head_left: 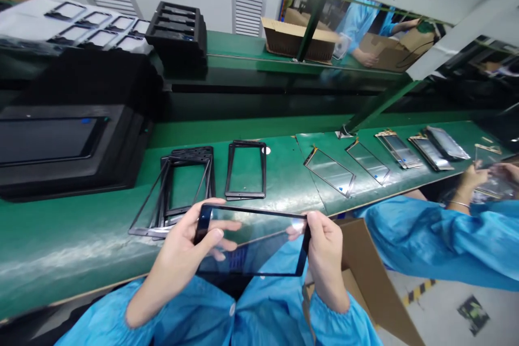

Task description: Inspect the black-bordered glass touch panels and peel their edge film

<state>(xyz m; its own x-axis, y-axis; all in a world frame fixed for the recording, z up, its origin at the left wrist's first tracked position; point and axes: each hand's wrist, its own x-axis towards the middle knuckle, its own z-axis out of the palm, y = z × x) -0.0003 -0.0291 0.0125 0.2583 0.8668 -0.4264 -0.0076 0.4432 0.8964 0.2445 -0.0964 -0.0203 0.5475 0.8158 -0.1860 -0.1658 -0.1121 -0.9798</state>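
A clear touch panel with a black frame (255, 246) is held level in front of my body, above the bench's near edge. Its left end sits in my left hand (190, 246), thumb on top and fingers showing through the glass. At the other end, my right hand (326, 246) pinches the upper right corner. Just beyond the panel lie a loose pile of black bezel frames (208, 178) and a smaller, neater stack of them (265, 173). Two clear glass panels with flex tails (330, 173) rest farther right.
Foam trays (133, 162) are stacked at left, a panel on top. More black trays (198, 32) stand on the shelf. Stacked panels (399, 151) lie at right, near a co-worker's hand (472, 181). A green post (377, 105) rises behind; an open carton (377, 281) stands below.
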